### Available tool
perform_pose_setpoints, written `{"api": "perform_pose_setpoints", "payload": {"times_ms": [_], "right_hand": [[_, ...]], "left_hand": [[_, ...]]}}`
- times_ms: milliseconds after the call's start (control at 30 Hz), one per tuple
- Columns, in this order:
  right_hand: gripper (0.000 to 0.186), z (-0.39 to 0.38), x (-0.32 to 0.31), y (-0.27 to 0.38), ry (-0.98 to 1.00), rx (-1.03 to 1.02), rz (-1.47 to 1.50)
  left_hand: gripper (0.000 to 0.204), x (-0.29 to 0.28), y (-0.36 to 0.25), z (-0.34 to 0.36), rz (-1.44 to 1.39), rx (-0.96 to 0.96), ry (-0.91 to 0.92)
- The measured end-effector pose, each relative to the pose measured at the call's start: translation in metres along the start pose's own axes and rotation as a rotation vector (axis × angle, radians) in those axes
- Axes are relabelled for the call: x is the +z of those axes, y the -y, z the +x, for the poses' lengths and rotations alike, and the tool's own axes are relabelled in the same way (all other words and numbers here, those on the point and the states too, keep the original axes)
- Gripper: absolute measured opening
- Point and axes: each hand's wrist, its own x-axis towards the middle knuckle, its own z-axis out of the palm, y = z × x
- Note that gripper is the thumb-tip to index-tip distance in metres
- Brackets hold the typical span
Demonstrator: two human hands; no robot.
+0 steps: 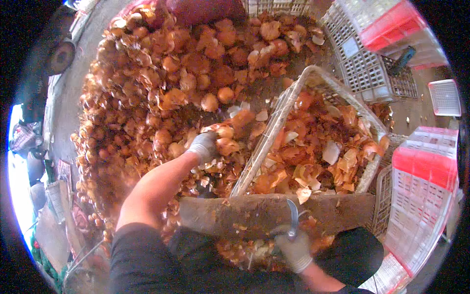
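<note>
Biggest thing in view: the onion heap (166, 83) spread over the ground ahead of us, brown-skinned bulbs and loose skins all mixed. Next, the white mesh crate (289, 105) just right of centre, tilted, packed with peeled skins (318, 152) and scraps. Across our lap lies a wooden plank (254, 213), dusty, with bits of skin on it; it does the job of a bench here. Our left hand (204, 147), in a grey glove, reaches into the heap edge with its grip closed round an onion (226, 144), which sits just beside the crate's near wall. Our right hand (293, 250), also gloved, has its grip wrapped tight on a curved knife (293, 215), blade up, over the plank's near edge. For the step in hand, we judge it best to get a full palm hold on the bulb before lifting, since loose skins slip, and to keep the blade pointed away from the left forearm while the onion comes to the plank. Surface: bare grey concrete floor (88, 59), littered with peel. Room: looks like an open work yard or shed, with stacked red-and-white plastic crates (421, 166) on the right, more white crates (367, 63) behind, and daylight at the left rim.
</note>
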Motion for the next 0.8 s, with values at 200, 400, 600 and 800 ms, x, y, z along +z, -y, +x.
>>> {"api": "perform_pose_setpoints", "payload": {"times_ms": [200,400,600,800], "right_hand": [[0.017,-0.007,0.002,-0.041,0.057,-0.050,0.040],[0.024,-0.023,-0.006,-0.078,0.096,-0.310,0.047],[0.027,-0.028,-0.010,-0.114,-0.023,-0.387,-0.075],[0.023,-0.055,-0.029,-0.122,-0.076,-0.473,-0.125]], "left_hand": [[0.034,-0.042,-0.148,-0.128,-1.092,-0.082,0.269],[0.041,0.019,-0.276,-0.198,-0.745,0.256,0.336],[0.056,0.124,-0.314,-0.099,0.713,0.770,0.050],[0.069,0.186,-0.357,-0.213,1.009,0.864,-0.035]]}}
